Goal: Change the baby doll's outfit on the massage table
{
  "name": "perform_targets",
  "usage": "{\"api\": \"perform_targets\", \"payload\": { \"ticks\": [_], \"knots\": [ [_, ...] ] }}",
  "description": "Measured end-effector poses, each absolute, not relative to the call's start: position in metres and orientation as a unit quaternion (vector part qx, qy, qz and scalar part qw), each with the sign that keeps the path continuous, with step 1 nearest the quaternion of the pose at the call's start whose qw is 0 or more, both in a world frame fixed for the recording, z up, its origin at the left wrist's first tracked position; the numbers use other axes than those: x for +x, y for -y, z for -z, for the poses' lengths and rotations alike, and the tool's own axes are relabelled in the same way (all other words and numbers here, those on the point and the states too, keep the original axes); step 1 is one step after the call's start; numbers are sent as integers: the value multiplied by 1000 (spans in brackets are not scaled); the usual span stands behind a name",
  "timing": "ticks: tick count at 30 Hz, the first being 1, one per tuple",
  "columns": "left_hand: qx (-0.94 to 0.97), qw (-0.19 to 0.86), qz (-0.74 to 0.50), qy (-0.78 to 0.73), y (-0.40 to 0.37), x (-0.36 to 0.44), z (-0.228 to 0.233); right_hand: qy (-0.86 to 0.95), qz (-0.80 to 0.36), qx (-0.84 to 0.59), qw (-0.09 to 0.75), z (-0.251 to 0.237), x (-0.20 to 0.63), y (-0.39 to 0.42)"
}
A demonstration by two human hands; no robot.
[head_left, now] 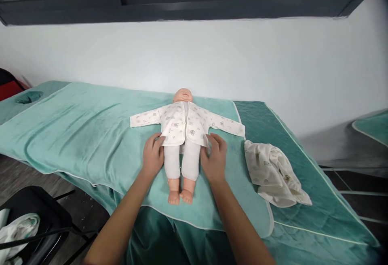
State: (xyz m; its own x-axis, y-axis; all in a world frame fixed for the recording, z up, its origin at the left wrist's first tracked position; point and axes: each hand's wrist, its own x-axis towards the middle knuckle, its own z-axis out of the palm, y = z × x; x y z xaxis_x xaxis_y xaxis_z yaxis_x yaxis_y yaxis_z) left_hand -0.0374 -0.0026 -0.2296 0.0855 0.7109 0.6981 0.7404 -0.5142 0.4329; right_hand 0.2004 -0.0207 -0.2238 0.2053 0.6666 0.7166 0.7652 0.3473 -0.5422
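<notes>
A baby doll (183,95) lies on its back with its head toward the wall. It wears a white patterned baby jacket (174,123) with sleeves spread wide, its two front panels meeting at the middle. White cloth covers its legs (190,162), and both feet are bare. My left hand (153,155) pinches the jacket's lower hem on the left. On the other side, my right hand (214,157) has its fingers closed on the right lower hem. The fingertips of both hands are partly hidden by the cloth.
A crumpled white patterned cloth (274,174) lies to the right on the dark green quilted bed cover (306,212). A light green sheet (91,131) is under the doll. Wall (169,54) and window frame (227,8) stand behind. A black chair (45,204) holding cloths is at lower left.
</notes>
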Motion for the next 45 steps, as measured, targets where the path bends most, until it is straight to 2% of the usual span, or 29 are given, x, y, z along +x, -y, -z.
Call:
{"api": "perform_targets", "payload": {
  "ticks": [7,14,26,30,32,35,41,43,45],
  "knots": [
    [-732,19,491,472,1,-38,231,735,41,-456,500,205,186,-9],
    [-739,32,519,428,6,-39,227,797,5,-359,485,210,190,-4],
    [-709,-63,549,438,9,-40,222,753,-97,-369,536,201,189,7],
    [-678,-117,554,469,8,-40,220,655,-103,-473,580,189,187,-12],
    [-652,-142,542,511,7,-40,220,631,-96,-535,553,177,185,-35],
    [-629,-160,516,559,4,-40,223,638,-86,-607,466,154,180,-79],
    [-610,-167,508,585,-2,-42,228,677,-91,-691,237,119,168,-139],
    [-606,-168,507,589,-3,-42,229,685,-99,-691,209,112,166,-147],
    [-603,-170,506,593,-4,-42,230,687,-97,-685,221,108,164,-153]
  ]
}}
